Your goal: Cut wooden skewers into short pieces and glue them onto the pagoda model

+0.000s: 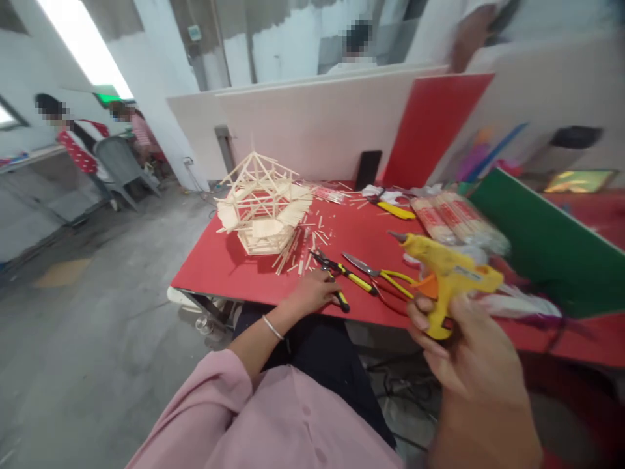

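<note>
A yellow hot glue gun (pixel 444 264) is in my right hand (pixel 471 345), raised over the table's front right, its nozzle pointing left. My fingers wrap its grip below the orange trigger. At the table's front edge, my left hand (pixel 315 293) has its fingers curled over one handle of the black-and-yellow pliers (pixel 359 279), whose jaws point away to the left. Scissors (pixel 375 270) with yellow handles lie just right of the pliers. Beyond my left hand stands a house-like frame of thin wooden sticks (pixel 261 208), touched by neither hand.
Loose sticks (pixel 293 254) litter the red tabletop (pixel 209 267) beside the frame. Bagged stick bundles (pixel 454 218), a yellow-handled tool (pixel 395 210) and a green board (pixel 547 241) lie to the right. White panels (pixel 312 130) stand behind. Other people sit beyond.
</note>
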A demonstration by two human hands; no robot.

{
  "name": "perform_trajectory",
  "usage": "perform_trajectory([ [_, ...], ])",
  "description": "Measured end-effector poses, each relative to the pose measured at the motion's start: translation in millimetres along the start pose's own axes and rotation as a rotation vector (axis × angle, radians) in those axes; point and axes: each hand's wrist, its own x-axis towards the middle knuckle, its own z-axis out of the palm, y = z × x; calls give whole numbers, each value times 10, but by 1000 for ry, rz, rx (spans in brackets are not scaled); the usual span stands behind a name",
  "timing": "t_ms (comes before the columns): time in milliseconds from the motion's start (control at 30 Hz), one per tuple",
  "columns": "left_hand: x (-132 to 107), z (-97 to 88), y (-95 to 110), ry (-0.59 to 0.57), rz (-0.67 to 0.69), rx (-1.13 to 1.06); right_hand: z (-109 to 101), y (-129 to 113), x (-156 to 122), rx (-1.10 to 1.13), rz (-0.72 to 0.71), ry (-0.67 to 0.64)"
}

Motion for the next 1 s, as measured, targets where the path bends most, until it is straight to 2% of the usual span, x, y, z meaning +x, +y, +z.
perform_trajectory([
  [133,202,128,24,62,1,59,227,272,94,-23,86,-46],
  [200,174,159,30,115,-38,51,374,388,89,-30,86,-123],
  [267,41,126,11,161,-64,46,493,469,61,-36,86,-198],
  [367,-282,-82,-126,327,-165,-39,572,540,27,-58,97,-220],
  [500,-664,-522,-524,684,-443,-171,550,586,50,-139,90,-167],
  [600,-795,-760,-860,939,-650,-204,537,598,95,-199,93,-120],
  [667,-815,-833,-1033,1014,-703,-203,557,597,124,-228,77,-89],
  [767,-781,-860,-1178,1014,-728,-256,624,594,154,-269,56,-75],
  [900,-711,-899,-1242,886,-766,-463,716,614,185,-314,63,-72],
  [1000,-667,-976,-1288,818,-762,-570,744,662,229,-330,40,-118],
])
